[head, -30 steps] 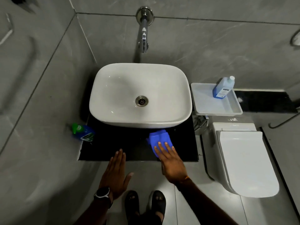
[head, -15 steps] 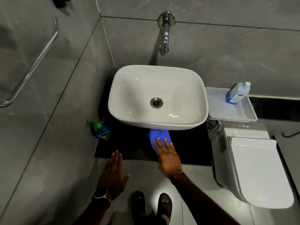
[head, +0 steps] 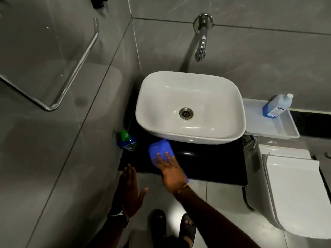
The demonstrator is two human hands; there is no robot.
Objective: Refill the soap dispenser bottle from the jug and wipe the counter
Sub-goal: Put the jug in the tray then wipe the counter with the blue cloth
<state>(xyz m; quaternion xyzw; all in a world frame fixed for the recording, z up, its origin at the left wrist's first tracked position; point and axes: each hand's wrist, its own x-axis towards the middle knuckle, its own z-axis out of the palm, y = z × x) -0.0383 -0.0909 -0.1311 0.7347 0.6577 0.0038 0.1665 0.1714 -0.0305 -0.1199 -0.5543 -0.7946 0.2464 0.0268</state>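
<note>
Grey-tiled bathroom, black counter under a white sink. Right hand lies flat on a blue cloth, fingers straight and spread. It presses the cloth onto the counter and does not grip it. Cloth sticks out past the fingertips toward 11 o'clock, far edge at the sink's front rim. Left hand hovers at 8 o'clock of the right one, off the counter's front edge, fingers straight, thumb out, holding nothing. Watch on that wrist.

Change: a second ago the cloth sat below the drain, slightly right of it. Now it is left of the drain, near the counter's left end. So the wipe stroke runs right to left along the front strip. Left hand unchanged, flat and idle.

Soap bottle, blue with green top, stands at 10 o'clock of the cloth, near but apart, in the counter's left corner by the wall. Jug, blue with white cap on, is well apart at 2 o'clock, on the white tray right of the sink. Tap at 12, toilet at 4.

Judgement: pouring looks finished, since the jug is capped and parked. Wiping is under way. The next pass probably reaches the bottle, which likely needs lifting or the cloth may knock it. Cannot tell whether the counter's right part is dry.
</note>
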